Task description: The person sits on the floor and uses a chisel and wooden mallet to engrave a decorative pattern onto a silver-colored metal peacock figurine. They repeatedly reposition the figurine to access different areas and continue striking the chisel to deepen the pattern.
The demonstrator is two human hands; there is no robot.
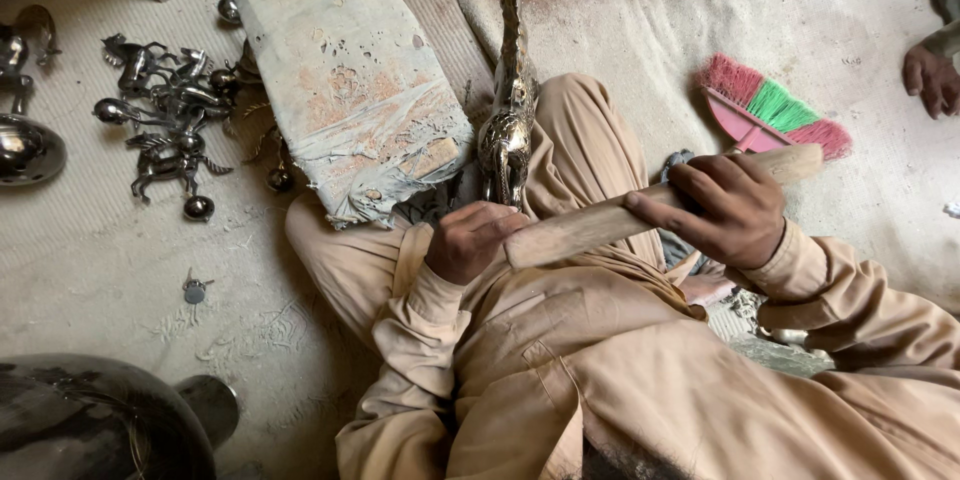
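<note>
I sit cross-legged on the floor in tan clothes. My left hand (470, 240) grips the base of a tall silver metal animal figure (508, 90) that stands upright against my knee, its long neck pointing away from me. My right hand (725, 208) is closed around a flat wooden stick (590, 228) held across my lap; the stick's near end rests by my left hand, close to the figure's body.
A worn, dusty cushion block (345, 70) lies to the left of the figure. Several small metal figures and balls (175, 125) are scattered at the left. A pink and green brush (770, 110) lies at the right. Another person's hand (932, 78) shows at the right edge.
</note>
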